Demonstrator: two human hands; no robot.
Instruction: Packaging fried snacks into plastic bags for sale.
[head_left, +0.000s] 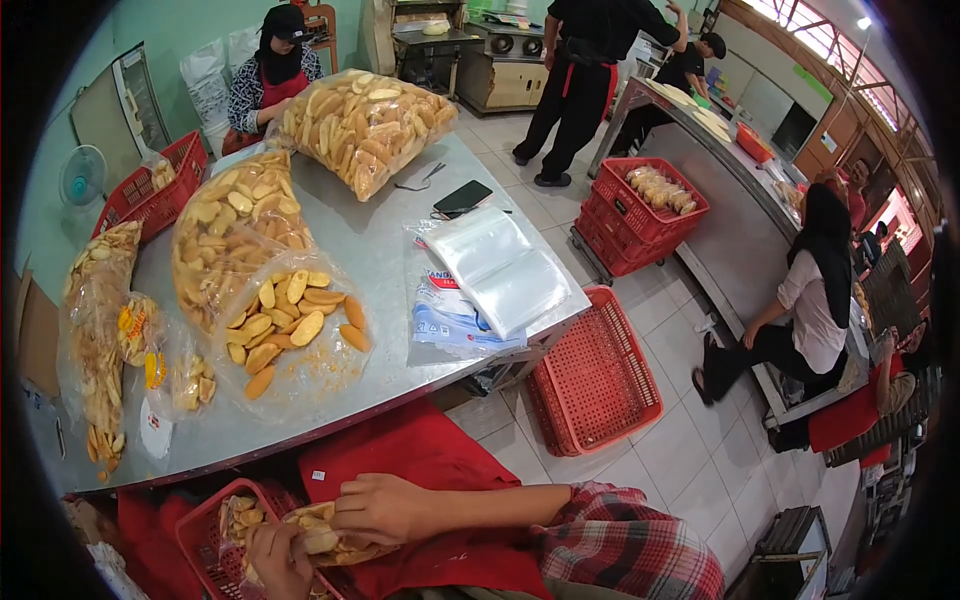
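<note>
My right hand grips a clear plastic bag of sliced bread pieces low in front of my red apron. Beside it, the fingers of my left hand pinch the bag's gathered part. Under and beside my left hand stands a red plastic crate with other filled bags inside. On the metal table before me, a large open plastic bag spills golden oblong bread pieces and crumbs near its mouth.
Another big bag of bread pieces lies at the table's far side, near a seated person. A phone and a stack of clear plastic bags rest at the right. A red crate stands on the floor past the table's corner.
</note>
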